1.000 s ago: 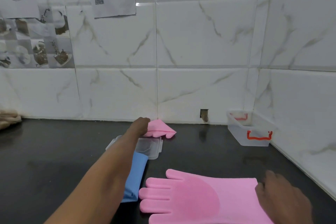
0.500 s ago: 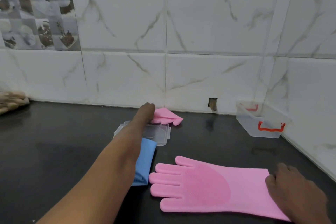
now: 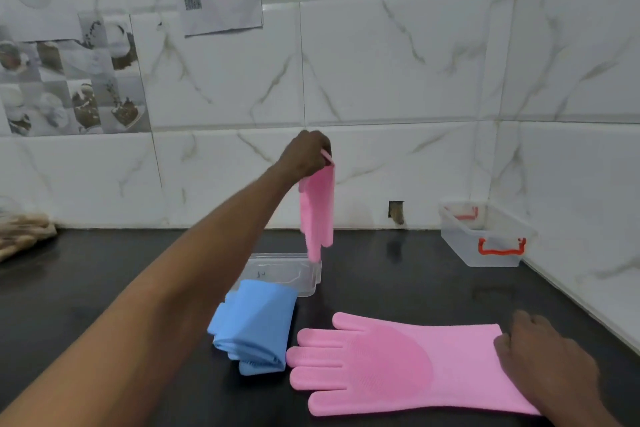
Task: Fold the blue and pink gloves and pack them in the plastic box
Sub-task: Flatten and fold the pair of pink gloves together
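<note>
Pink glove (image 3: pixel 317 215) hangs fingertips-down; fingers of left hand (image 3: pixel 308 156) pinch its cuff, above the clear lid (image 3: pixel 277 270). Second pink glove (image 3: pixel 398 364) lies flat on the worktop (image 3: pixel 398 281), textured palm up, with right hand (image 3: pixel 547 360) resting relaxed on its cuff. Folded blue glove (image 3: pixel 254 326) just left of it. Plastic box (image 3: pixel 485 236) back right, well apart.

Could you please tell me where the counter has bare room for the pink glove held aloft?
Bare countertop lies between the clear lid and the plastic box, behind the flat pink glove, and in the wide stretch left of the folded blue glove. Front centre is crowded: lid, blue glove and flat glove lie close together.
</note>
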Demonstrator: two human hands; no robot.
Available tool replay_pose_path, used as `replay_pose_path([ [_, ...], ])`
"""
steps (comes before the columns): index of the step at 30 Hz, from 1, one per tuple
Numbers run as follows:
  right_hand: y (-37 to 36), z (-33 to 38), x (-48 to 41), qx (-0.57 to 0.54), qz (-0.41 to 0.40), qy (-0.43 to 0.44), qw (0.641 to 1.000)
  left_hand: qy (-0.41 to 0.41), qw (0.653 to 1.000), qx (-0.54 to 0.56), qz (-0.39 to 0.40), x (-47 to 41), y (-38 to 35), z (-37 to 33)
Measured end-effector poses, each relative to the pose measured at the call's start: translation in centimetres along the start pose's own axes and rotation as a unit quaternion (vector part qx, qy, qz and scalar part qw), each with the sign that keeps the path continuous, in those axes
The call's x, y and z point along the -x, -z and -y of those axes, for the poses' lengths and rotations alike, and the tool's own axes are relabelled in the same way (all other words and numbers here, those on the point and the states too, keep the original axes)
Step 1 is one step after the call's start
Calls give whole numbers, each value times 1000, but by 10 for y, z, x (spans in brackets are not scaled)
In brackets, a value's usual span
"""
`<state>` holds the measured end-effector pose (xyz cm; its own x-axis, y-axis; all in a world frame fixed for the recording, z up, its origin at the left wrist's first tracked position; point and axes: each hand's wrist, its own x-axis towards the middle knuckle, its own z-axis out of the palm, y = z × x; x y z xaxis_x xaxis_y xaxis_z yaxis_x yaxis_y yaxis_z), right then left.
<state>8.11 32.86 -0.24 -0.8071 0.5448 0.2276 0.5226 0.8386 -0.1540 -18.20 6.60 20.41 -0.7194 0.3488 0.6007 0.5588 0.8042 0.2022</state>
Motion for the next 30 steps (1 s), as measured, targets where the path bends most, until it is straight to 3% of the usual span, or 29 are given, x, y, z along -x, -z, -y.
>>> replay_pose_path([
  [3,0,-1,0,-5,-1,2,1000,39,998,-19,54,-7,40,-23],
  [8,3,-6,6,-29,-50,18,998,169,963,67,200,3,82,-55],
  [11,7,-1,9,-207,-109,91,968,199,936,143,251,12,88,-70],
  [13,14,15,14,-372,-48,122,919,194,923,151,296,21,89,-79],
  [15,27,39,18,-480,65,139,864,187,908,165,336,32,91,-86],
  [19,43,75,9,-691,210,214,657,171,892,191,373,48,98,-97],
  [21,45,82,3,-745,249,162,598,167,886,198,386,53,104,-98],
  [23,44,81,-2,-761,242,119,590,160,895,182,373,57,108,-92],
  [26,54,67,-12,-759,180,102,618,140,918,142,341,64,105,-72],
  [30,82,42,-32,-733,153,112,653,165,882,200,393,79,96,-43],
])
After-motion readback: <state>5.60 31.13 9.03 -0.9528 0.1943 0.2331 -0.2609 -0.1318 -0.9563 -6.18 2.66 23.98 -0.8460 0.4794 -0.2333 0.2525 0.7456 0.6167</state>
